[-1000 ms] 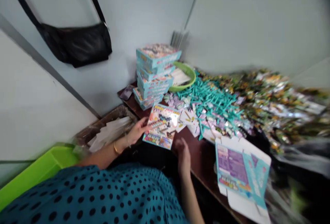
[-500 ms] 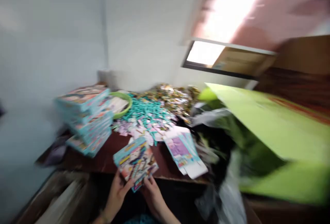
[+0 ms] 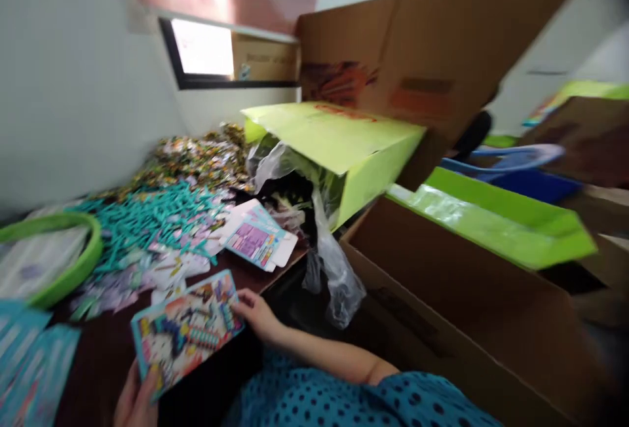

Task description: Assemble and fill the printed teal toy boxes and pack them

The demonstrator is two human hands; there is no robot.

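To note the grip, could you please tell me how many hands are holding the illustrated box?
2: the left hand at the lower left corner of the illustrated box, and the right hand at its right edge.

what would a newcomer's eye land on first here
Probably the colourful picture box low in the view, held between the left hand at its lower left corner and the right hand at its right edge. Next, perhaps, the heap of teal sticks on the table beyond it. The bright lime-green carton near the middle also stands out, with a clear plastic bag hanging below it.
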